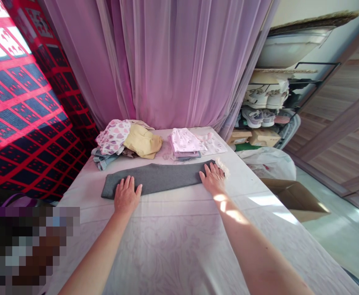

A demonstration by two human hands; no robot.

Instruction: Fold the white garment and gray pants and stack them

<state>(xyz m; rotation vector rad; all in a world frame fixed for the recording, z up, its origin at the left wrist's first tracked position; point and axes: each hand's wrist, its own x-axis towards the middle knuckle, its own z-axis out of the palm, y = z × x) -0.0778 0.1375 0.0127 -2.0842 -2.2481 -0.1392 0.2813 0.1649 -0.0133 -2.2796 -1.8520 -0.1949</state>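
A pair of grey trousers, folded lengthwise, lies flat across the white-covered surface, with pale lace trim at its right end. My left hand rests on the waist end, fingers stretched out. Over by the lace cuff, my right hand lies flat with its fingers spread. Behind the trousers at left sits a loose heap with a heart-print garment, a yellow garment and a denim piece. A folded pink garment tops a small stack at the back middle, beside a pale printed garment.
Purple curtains hang behind the surface. At right stand a shoe rack with sneakers, a plastic bag and an open cardboard box on the floor. Red-and-black patterned fabric hangs at left. The lower left corner is blurred out.
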